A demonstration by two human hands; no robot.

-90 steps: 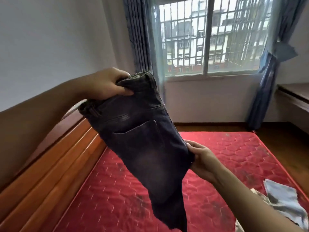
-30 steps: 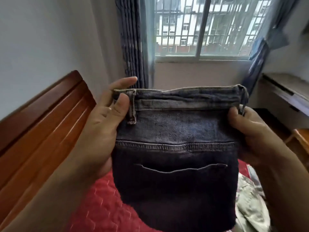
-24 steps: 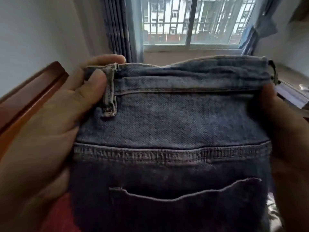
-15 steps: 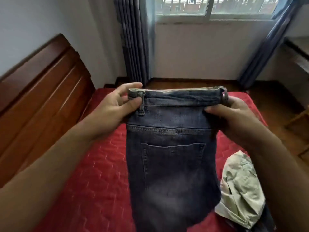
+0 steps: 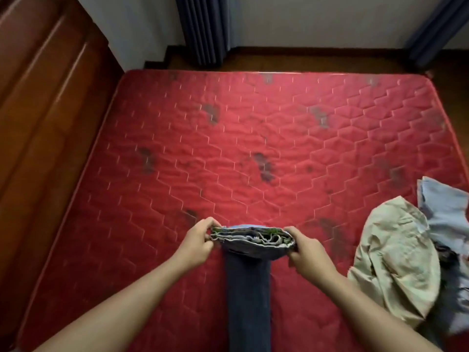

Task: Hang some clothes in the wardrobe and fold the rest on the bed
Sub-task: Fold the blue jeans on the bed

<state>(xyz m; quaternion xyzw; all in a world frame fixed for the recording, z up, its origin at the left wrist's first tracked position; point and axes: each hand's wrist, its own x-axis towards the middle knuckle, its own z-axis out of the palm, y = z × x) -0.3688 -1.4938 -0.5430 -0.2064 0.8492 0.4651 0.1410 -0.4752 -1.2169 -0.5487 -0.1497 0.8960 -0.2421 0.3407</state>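
Above the red bed, we hold dark jeans by the waistband, left hand and right hand each with fingers clamped on one end, legs hanging toward us, a beige garment crumpled on the bed at right

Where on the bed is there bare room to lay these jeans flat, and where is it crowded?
Bare mattress runs from the headboard across to the far edge, ahead of the left hand and right hand. Another free strip lies left of the jeans. Crowded: the near right, where a beige garment and a light blue garment are heaped.
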